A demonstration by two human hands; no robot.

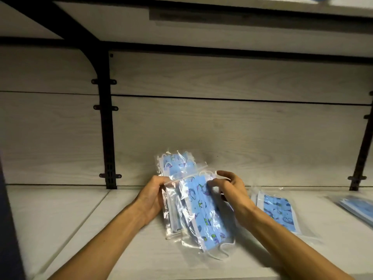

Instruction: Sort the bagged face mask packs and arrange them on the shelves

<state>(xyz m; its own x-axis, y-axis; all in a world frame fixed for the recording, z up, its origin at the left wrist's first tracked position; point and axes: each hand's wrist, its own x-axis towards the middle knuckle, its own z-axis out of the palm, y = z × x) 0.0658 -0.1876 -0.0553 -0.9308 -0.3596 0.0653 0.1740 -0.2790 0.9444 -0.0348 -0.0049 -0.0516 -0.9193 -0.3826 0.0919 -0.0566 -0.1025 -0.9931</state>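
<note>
- Pale wood-grain shelf (84, 229) fills the lower half of the view, a matching back panel (222, 134) behind it and a black bracket (107, 138) running up at ten o'clock.
- Centre stage, a bundle of packs (193, 211): clear slippery bags of blue printed masks, stood on edge and leaning, with one pack behind (177, 164) poking up at twelve o'clock of the bundle.
- Left hand (150, 197) comes in at nine o'clock of the bundle, fingers closed on the bags' left edge, holding them up.
- Right hand (230, 190) at three o'clock, half open, fingertips resting on the front pack's face, thumb lifted clear; it looks like steadying more than gripping.
- Over at three o'clock on the shelf, a single pack (280, 211) lies flat just beside the right wrist, and further right, at the frame's edge, a flat stack (357, 209) sits apart.
- Smallest detail: a white ear loop (224, 249) dangles loose at six o'clock of the bundle.
- The danger, I'd say: glossy plastic on plastic. If either hand eases off, the leaning packs could fan out and slide flat, mixing the sort.
- That loop could also snag a finger and drag a pack along, and the right forearm could nudge the flat pack.
</note>
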